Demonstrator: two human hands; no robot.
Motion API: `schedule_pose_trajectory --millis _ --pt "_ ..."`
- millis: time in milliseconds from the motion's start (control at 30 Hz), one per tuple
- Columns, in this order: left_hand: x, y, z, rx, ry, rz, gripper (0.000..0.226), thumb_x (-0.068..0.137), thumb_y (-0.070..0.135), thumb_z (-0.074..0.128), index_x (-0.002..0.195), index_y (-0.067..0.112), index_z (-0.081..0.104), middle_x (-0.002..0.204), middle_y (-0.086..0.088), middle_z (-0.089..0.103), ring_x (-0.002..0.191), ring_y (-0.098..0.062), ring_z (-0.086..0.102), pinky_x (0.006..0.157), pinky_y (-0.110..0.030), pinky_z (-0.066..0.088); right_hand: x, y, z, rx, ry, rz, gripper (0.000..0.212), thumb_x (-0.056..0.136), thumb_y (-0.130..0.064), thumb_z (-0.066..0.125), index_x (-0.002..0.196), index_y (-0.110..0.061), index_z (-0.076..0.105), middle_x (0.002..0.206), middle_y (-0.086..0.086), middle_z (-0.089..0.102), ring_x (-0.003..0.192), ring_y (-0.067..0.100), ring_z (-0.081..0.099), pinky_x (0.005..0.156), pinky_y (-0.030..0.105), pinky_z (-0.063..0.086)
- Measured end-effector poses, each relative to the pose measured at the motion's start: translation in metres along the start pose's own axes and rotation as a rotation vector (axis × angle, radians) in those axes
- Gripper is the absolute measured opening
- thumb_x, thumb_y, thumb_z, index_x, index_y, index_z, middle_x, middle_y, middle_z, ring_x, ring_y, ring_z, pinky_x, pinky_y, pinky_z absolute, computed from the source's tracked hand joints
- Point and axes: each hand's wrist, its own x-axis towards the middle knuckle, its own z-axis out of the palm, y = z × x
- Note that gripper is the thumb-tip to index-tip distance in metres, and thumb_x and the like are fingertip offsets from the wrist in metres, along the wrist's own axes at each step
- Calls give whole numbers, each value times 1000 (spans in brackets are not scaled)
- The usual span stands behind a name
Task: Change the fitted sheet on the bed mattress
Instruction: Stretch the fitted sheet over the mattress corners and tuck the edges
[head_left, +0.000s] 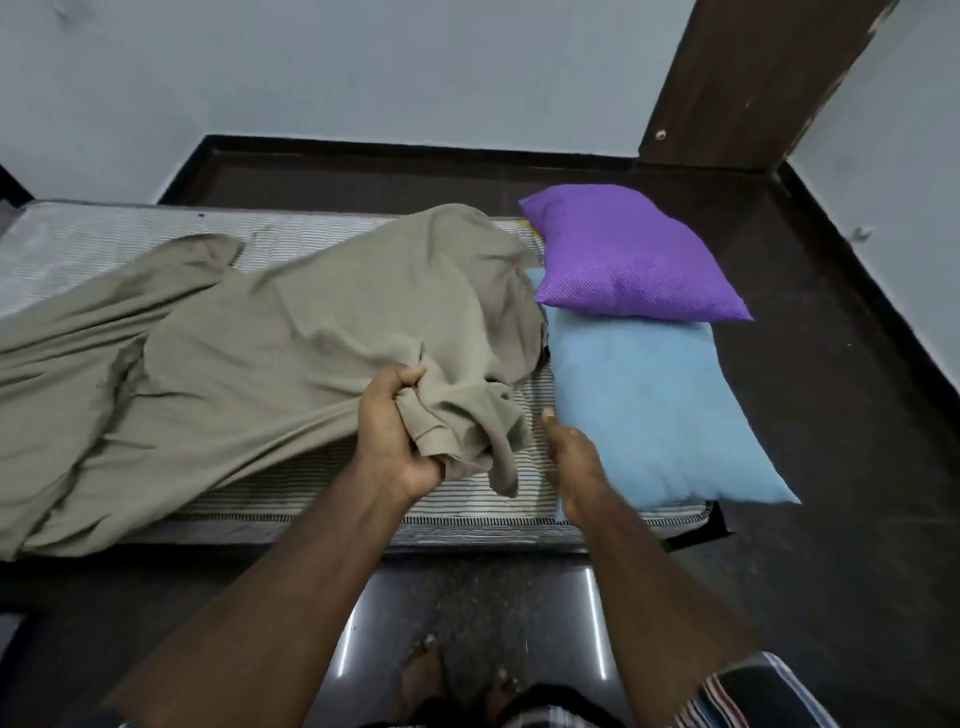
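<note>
Sheet (249, 338): the tan fitted sheet lies loose and rumpled across the striped mattress (78, 244), covering the span from the 9 o'clock edge of the view to just short of the pillows. It is not stretched over any corner that you can see. Bare mattress shows at 10 o'clock, beyond the sheet, and again along the near edge at 6 o'clock, where the sheet is lifted off the surface.

Your left hand (400, 436) sits near the centre of the view. Its fingers are curled tight around a bunched fold of the sheet, with the cloth hanging from the fist toward 5 o'clock.

Your right hand (571, 457) is just beside it at 3 o'clock from the left hand, apart from the sheet. It is blurred, so you cannot tell how its fingers lie. It is over the mattress next to the blue pillow's near edge; contact with either cannot be confirmed.

The blue pillow (665, 405) lies flat on the mattress end at 3 o'clock. The purple pillow (623, 260) rests on the blue pillow's far end at 1 o'clock, and the sheet's far edge touches both.

The dark floor (857, 467) surrounds the mattress.
</note>
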Motion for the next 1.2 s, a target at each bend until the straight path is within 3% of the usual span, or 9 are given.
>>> schedule_pose_trajectory --millis 67,133,233,400,600,700,967,1067,1200 --pt "-8 -1 0 -3 -14 3 38 85 36 46 102 10 67 104 -15 66 101 -34 63 106 -52 40 14 -2 7 26 -7 9 76 61 -85 68 104 -22 71 113 -5 72 112 19 64 104 45 46" --pt "-15 -3 0 -19 -26 18 41 88 38 40 99 11 69 97 -12 69 90 -32 66 88 -48 50 9 -13 21 90 -90 59 46 86 -68 60 97 -24 68 102 -12 73 106 11 63 100 34 44" --pt "-19 -13 8 -46 -17 81 40 90 37 39 100 11 68 92 -12 70 85 -31 68 76 -44 56 0 -24 42 247 -389 209 61 98 -62 46 126 -10 64 123 10 70 115 27 66 104 43 49" --pt "-29 -26 28 -94 22 311 35 82 28 51 115 17 50 110 -14 59 99 -32 64 91 -47 53 2 -54 37 429 -644 314 70 105 -46 31 78 2 75 77 18 72 67 23 74 55 26 59" --pt "-60 -59 21 -215 154 509 40 86 31 46 113 9 65 110 -12 68 95 -29 70 77 -45 60 22 -118 -31 622 -719 86 44 88 -35 62 125 -11 63 117 14 69 110 33 64 95 46 54" --pt "-65 -93 15 -193 270 423 39 87 24 46 117 7 63 107 -11 70 89 -24 72 74 -23 57 37 -141 -79 684 -766 -55 51 91 -34 59 134 -8 55 133 17 59 129 35 53 110 48 43" --pt "-38 -216 44 -125 497 97 27 98 15 46 98 -1 69 82 -16 73 67 -28 72 56 -31 59 9 -145 -153 318 -765 -41 39 91 -25 55 125 -8 65 122 13 69 114 30 66 98 45 54" --pt "-22 -268 46 -5 566 -1 24 98 13 51 108 0 69 98 -17 75 81 -29 72 69 -34 60 3 -140 -196 314 -708 -64 46 92 -22 59 136 -6 56 122 15 66 109 30 66 95 46 55" --pt "-1 -333 52 52 596 -85 18 94 1 53 104 -3 67 96 -18 73 75 -27 70 64 -38 60 5 -131 -264 307 -607 -177 11 85 -9 61 91 -18 63 86 3 65 82 21 67 89 41 56"
